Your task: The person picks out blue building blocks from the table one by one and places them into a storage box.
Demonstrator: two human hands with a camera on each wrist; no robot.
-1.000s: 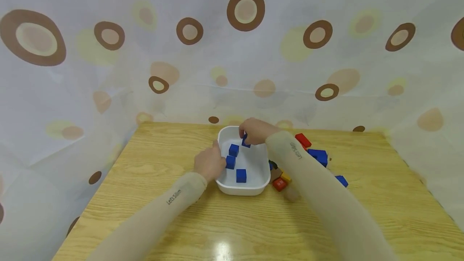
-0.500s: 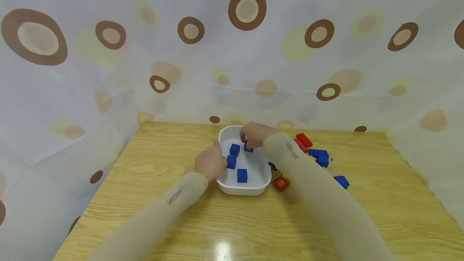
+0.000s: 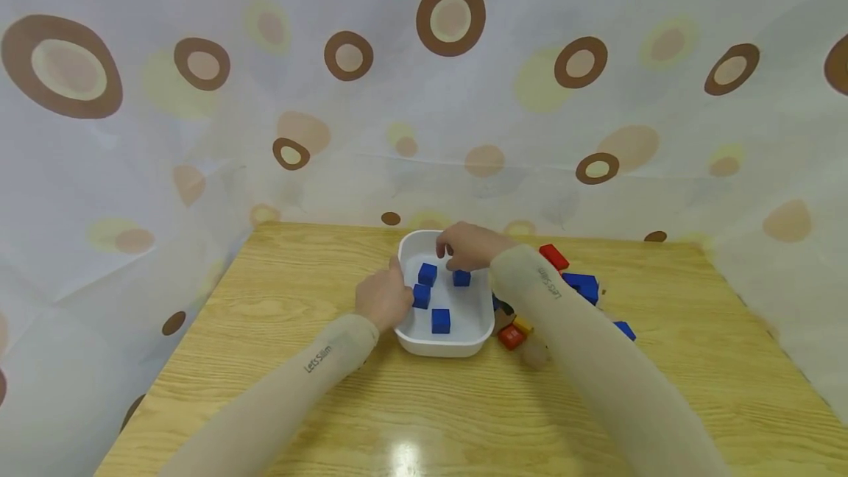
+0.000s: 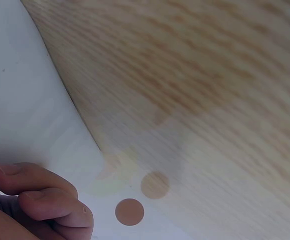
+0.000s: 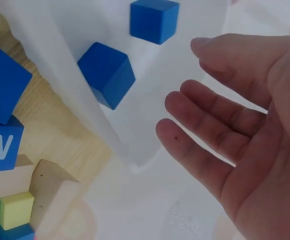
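Observation:
A white plastic tub [image 3: 442,350] stands on the wooden table. My left hand [image 3: 384,295] grips its left wall; in the left wrist view its curled fingers [image 4: 60,207] show beside the white side. Over the tub's far right part hovers my right hand [image 3: 472,246]. Its fingers are relaxed and spread from the thumb in the right wrist view, with nothing between them. Just beneath it sits one blue cube [image 3: 461,278]. Three more cubes lie in the tub: a far one [image 3: 427,274], a middle one [image 3: 421,296] by my left hand, and a near one [image 3: 440,321].
Loose toy blocks are heaped right of the tub, partly behind my right sleeve. Among them are a red block [image 3: 553,256], a large blue block [image 3: 583,286] and a blue block with a white W [image 5: 2,145]. A patterned curtain [image 3: 424,124] hangs behind the table.
My right hand has lowered a blue cube onto the tub's floor and let it go, its fingers now apart above it. My left hand has stayed at the tub's left wall.

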